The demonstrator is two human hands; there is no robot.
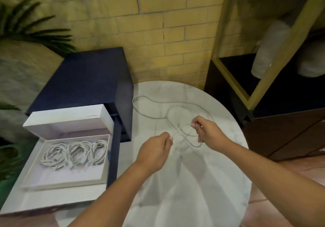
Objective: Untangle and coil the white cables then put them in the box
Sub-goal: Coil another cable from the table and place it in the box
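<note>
Cable [194, 146] — thin, white, tangled — is pinched in curled fingertips of left hand [154, 150] and right hand [209, 132] above round white marble table [193, 182]; three white coils [75, 152] lie in open white cardboard box [66, 182].

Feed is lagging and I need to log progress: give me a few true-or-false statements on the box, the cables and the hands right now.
1. The white box holds three coiled cables. True.
2. Both hands are empty. False: the left hand and right hand each pinch a white cable.
3. A loose cable lies uncoiled on the table. True.
4. The table is square and wooden. False: it is round with a marble pattern.
</note>
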